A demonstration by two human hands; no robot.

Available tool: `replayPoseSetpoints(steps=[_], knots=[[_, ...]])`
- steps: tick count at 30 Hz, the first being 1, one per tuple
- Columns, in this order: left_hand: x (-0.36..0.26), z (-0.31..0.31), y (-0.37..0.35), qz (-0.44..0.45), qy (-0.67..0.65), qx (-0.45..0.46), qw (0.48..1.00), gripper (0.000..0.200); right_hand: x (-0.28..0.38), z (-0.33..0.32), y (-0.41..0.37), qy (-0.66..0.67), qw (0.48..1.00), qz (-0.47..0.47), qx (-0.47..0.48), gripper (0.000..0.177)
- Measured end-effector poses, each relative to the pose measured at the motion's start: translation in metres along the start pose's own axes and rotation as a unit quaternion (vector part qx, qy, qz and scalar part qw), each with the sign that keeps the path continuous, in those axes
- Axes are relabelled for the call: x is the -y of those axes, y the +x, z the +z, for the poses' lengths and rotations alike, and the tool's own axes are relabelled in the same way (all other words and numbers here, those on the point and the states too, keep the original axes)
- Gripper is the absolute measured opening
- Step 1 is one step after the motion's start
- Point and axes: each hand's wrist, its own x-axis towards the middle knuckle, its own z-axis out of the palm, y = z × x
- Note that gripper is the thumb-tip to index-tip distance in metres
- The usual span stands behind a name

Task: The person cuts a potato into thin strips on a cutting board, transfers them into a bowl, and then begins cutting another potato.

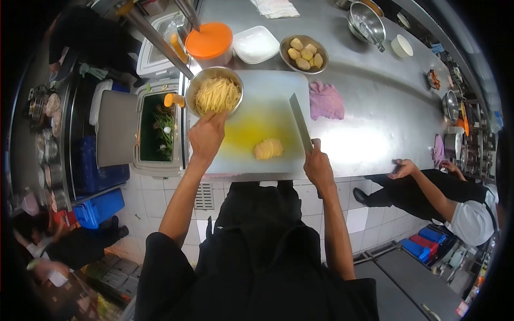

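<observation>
Stainless steel counter (375, 123) runs ahead of me, with a white cutting board (267, 85) lying on it, stained yellow. At the board's far left corner sits a metal bowl of potato strips (216, 93). My left hand (206, 134) reaches to its near rim, fingers stretched loose, tips touching the rim, grasping nothing I can see. My right hand (317, 163) is clenched round the cleaver (301, 123), whose blade points away from me. A small pile of cut potato (267, 148) lies just left of the blade, between my hands and nearer the right.
</observation>
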Motion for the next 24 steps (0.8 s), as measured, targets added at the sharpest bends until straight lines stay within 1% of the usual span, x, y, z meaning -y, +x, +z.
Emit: replayPoseSetpoints(steps=[1,2,4,6,7,8,9,11,12,13,14,17,18,20,21,23,24], knots=[[0.000,0.001,0.000,0.000,-0.013,-0.004,1.000,0.025,-0.003,0.001,-0.002,0.000,1.000,-0.031,-0.006,0.029],[-0.003,0.000,-0.003,0.000,-0.014,-0.005,1.000,0.025,-0.005,0.003,-0.004,-0.001,0.999,-0.031,-0.006,0.029],[-0.025,-0.010,-0.007,-0.045,-0.030,-0.012,0.998,0.027,0.006,-0.002,-0.005,0.011,1.000,0.000,-0.004,0.036],[-0.038,0.014,-0.033,0.105,-0.064,-0.052,0.991,0.030,0.014,-0.004,-0.005,0.011,1.000,0.008,-0.008,0.037],[-0.049,0.023,-0.052,0.100,-0.162,0.036,0.981,0.028,0.015,-0.006,-0.005,0.011,1.000,0.008,-0.008,0.037],[-0.050,0.038,-0.072,0.181,-0.156,0.128,0.962,0.041,0.014,-0.005,-0.006,0.009,1.000,0.007,-0.008,0.037],[-0.059,0.043,-0.080,0.180,-0.156,0.125,0.963,0.041,0.012,-0.004,-0.007,0.002,1.000,0.003,-0.007,0.038],[-0.074,0.053,-0.086,0.175,-0.168,0.210,0.947,0.055,0.011,-0.003,-0.002,-0.004,1.000,0.001,-0.010,0.038],[-0.072,0.059,-0.088,0.175,-0.170,0.213,0.946,0.055,0.010,-0.002,-0.003,0.002,1.000,0.002,-0.014,0.033],[-0.071,0.066,-0.091,0.188,-0.151,0.234,0.942,0.060,0.009,-0.001,-0.006,0.007,1.000,0.004,-0.014,0.029],[-0.070,0.071,-0.093,0.201,-0.130,0.250,0.938,0.066,0.008,-0.001,-0.007,0.005,1.000,0.004,-0.011,0.029],[-0.068,0.072,-0.092,0.202,-0.131,0.265,0.934,0.071,0.006,0.002,-0.009,0.001,1.000,-0.016,-0.025,0.029],[-0.069,0.071,-0.093,0.202,-0.132,0.264,0.934,0.071,0.006,0.003,-0.009,-0.003,1.000,-0.014,-0.027,0.029],[-0.070,0.071,-0.090,0.183,-0.167,0.222,0.943,0.059,0.005,0.003,-0.004,-0.007,0.999,-0.017,-0.036,0.029],[-0.073,0.066,-0.086,0.184,-0.167,0.223,0.943,0.059,0.005,0.002,-0.005,-0.013,0.999,-0.017,-0.036,0.028],[-0.079,0.053,-0.074,0.132,-0.190,0.134,0.964,0.032,0.007,0.001,-0.005,-0.019,0.999,-0.015,-0.038,0.028],[-0.079,0.058,-0.073,0.133,-0.191,0.136,0.963,0.032,0.007,0.000,-0.007,-0.017,0.999,-0.025,-0.040,0.028]])
